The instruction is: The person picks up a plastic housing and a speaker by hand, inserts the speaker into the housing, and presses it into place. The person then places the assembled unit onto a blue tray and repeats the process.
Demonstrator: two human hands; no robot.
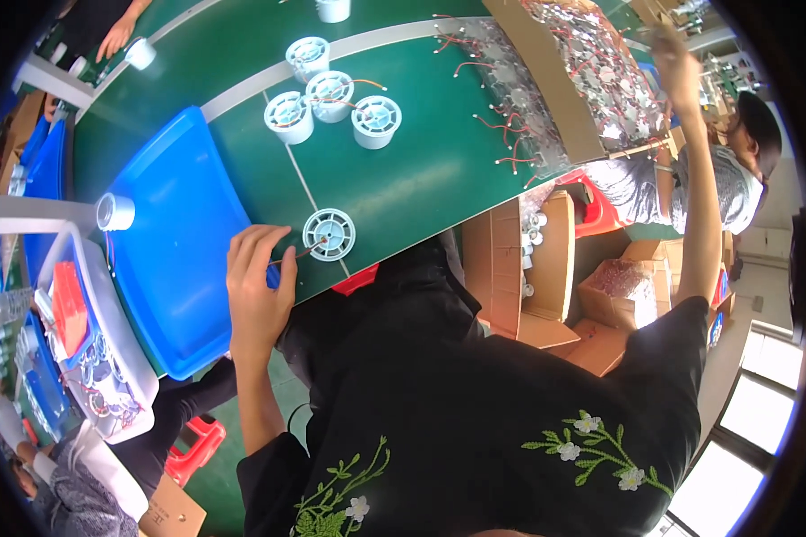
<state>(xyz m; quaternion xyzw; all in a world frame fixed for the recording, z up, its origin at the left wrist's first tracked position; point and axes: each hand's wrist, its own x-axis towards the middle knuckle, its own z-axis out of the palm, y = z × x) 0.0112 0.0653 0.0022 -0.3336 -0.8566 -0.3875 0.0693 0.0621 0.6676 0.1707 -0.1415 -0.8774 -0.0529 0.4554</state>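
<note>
My left hand [258, 268] rests at the near edge of the green table, fingers bent, thumb apart from them. Beside its fingertips stands a pale, round plastic housing with a spoked top [330, 234]. A thin reddish wire runs from its centre to my thumb; I see no firm grip on it. My right hand [676, 67] is raised at the far right, beside an open cardboard box [546, 76] heaped with small silvery pieces and red wires. Motion blur smears its fingers, so what it holds, if anything, does not show.
Several similar housings [376, 122] stand farther back. A blue tray [179, 251] lies left, a white cup-shaped part [115, 212] on its edge. Clear bags of wired pieces [506, 89] lie by the box. Co-workers sit right and lower left; another person's hand [116, 38] shows at upper left.
</note>
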